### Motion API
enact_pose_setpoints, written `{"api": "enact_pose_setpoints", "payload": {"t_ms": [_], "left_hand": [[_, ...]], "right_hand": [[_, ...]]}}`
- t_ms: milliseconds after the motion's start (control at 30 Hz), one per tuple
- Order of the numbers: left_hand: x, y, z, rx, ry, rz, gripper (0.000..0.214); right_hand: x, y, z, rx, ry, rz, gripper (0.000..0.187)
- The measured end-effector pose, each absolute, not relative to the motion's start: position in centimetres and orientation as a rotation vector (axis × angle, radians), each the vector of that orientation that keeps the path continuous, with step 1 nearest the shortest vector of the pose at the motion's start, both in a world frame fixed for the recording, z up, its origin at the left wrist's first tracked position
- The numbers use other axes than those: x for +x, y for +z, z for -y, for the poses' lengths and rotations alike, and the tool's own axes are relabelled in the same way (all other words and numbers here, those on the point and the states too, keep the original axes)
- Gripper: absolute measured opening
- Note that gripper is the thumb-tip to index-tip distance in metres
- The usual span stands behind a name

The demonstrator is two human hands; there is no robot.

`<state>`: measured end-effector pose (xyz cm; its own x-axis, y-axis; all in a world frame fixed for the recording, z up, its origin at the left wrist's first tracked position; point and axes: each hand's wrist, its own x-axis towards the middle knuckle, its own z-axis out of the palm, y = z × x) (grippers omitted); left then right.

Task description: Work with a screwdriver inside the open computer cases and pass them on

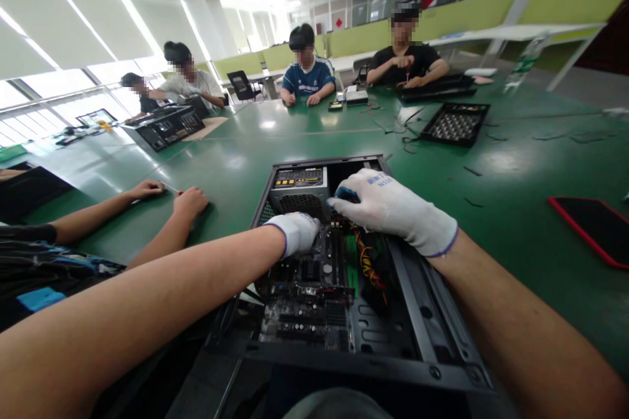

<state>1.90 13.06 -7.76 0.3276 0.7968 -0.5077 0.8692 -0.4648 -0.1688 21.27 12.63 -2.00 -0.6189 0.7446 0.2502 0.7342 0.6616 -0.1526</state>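
Note:
An open black computer case (422, 314) lies before me with its side panel off. Inside are a motherboard (309, 324) and, at the far end, a grey power supply (299, 193) with a fan grille and a label. My left hand (297, 234), in a white glove, reaches in just below the power supply; its fingers are curled downward over the board and partly hidden. Beside the power supply's right edge, my gloved right hand (388, 206) is bent with thumb and fingers drawn together; what they hold is hidden. Red, yellow and black cables (371, 262) run below it.
At the left, a co-worker's hands (191, 200) rest on the green table (230, 163), one with a red-handled tool. A phone with a red edge (594, 226) lies right. Beyond are a black tray (457, 123), loose cables, another case (164, 126) and several people.

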Motion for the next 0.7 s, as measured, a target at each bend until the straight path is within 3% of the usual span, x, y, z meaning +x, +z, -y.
{"api": "enact_pose_setpoints", "payload": {"t_ms": [367,700], "left_hand": [[1.6,-8.6,-13.9,2.486,-0.691,-1.439,0.037],[1.6,-9.0,-14.1,2.503,-0.651,-1.431,0.043]], "right_hand": [[21.7,-2.2,-12.5,-1.131,0.070,2.606,0.045],[21.5,-2.3,-12.6,-1.086,0.115,2.610,0.042]]}}
